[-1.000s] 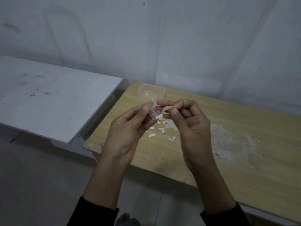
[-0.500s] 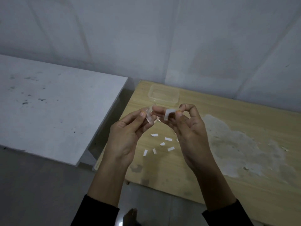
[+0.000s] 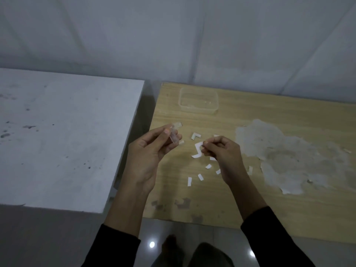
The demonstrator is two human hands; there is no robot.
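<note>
The clear plastic piece (image 3: 175, 134) sits up in the left hand (image 3: 152, 151), pinched between thumb and fingertips. Its long axis runs roughly 1 to 7 o'clock, with a short bend at the top end. At 3 o'clock from it, with a clear gap between, the right hand (image 3: 221, 151) has its fingers curled and pinches what looks like a curled white strip (image 3: 198, 147).

Right under that strip, white scraps (image 3: 200, 177) lie scattered on the wooden surface (image 3: 250, 205), with an L-shaped scrap (image 3: 195, 136) between the two hands. My read is that the strip drops straight down onto that litter.

The clear tub (image 3: 199, 111) waits at 12 o'clock near the back edge. The left hand is the nearer one, and the path to it is open. The surface's left edge runs close beside that wrist, and a white slab (image 3: 67, 132) lies beyond the gap at 9 o'clock.
</note>
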